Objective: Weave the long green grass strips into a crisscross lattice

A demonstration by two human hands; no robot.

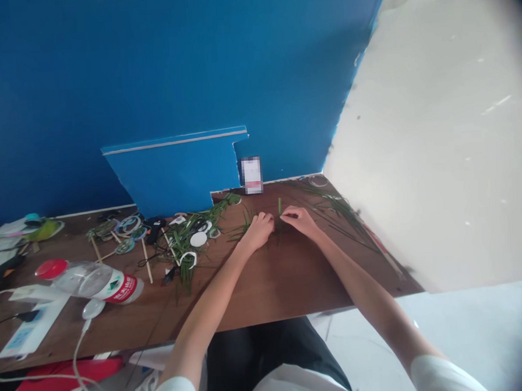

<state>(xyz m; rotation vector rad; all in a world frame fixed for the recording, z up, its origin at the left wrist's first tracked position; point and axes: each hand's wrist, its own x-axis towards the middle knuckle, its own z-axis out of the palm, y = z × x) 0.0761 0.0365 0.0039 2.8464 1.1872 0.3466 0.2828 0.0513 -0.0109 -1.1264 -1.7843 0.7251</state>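
Observation:
A short strip of green leaf (279, 205) stands up at the fingertips of my right hand (298, 219), whose thumb and forefinger are pinched on it. Just to the left, my left hand (261, 228) rests low over the table with curled fingers. What those fingers hold, if anything, is hidden. Long narrow green leaves (244, 228) lie beside my left hand. A larger heap of such leaves (189, 243) spreads further left, with white round pieces (198, 239) among it. More leaf blades (343, 208) lie to the right.
A plastic bottle with a red cap (90, 280) lies on its side at the left, near a power strip (34, 324). Thin sticks (146, 261) and round coils (129, 224) clutter the left. A blue board (181, 173) and a blurred card (252, 175) stand behind.

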